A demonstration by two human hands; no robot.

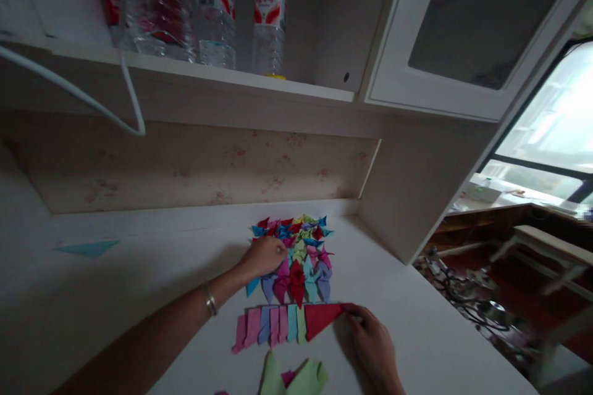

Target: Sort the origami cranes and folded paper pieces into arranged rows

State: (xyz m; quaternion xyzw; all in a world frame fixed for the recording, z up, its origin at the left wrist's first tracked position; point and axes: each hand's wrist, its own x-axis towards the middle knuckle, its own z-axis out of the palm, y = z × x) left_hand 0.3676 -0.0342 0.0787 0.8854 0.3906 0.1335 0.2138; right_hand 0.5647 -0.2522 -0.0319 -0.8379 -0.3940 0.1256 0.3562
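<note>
A person's right hand [373, 342] pinches the tip of a red paper triangle [319, 321] well in from the white desk's [407, 296] right edge, beside a row of folded strips [274, 324]. The left hand [265, 256] curls over colorful paper figures [297, 281] ranked toward the back edge; whether its fingers hold one cannot be told.

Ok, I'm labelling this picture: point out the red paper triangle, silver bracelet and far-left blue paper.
Red paper triangle [319, 319]: head view, middle of its face.
Silver bracelet [210, 300]: head view, outer side of the band.
Far-left blue paper [90, 249]: head view, middle of its surface.
</note>
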